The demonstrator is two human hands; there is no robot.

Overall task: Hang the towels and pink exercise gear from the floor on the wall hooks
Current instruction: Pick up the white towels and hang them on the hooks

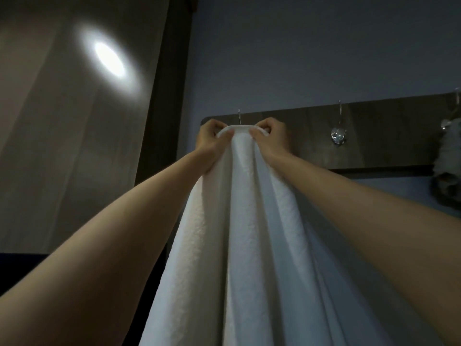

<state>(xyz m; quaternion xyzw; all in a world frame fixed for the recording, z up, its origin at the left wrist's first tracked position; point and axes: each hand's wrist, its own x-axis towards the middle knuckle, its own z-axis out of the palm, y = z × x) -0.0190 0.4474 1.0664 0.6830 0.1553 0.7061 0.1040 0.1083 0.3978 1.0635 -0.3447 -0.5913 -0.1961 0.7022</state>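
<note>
Towel is hanging white and long from our two hands, high against the hook board. We are pinching its top edge with the left hand and the right hand, one at each side of the first hook. Whether the edge is already caught on it, we cannot tell. We are thinking it is best to keep the edge tight, lower the middle over the tip, and release only when the cloth is sitting deep. The next hook is free.
</note>
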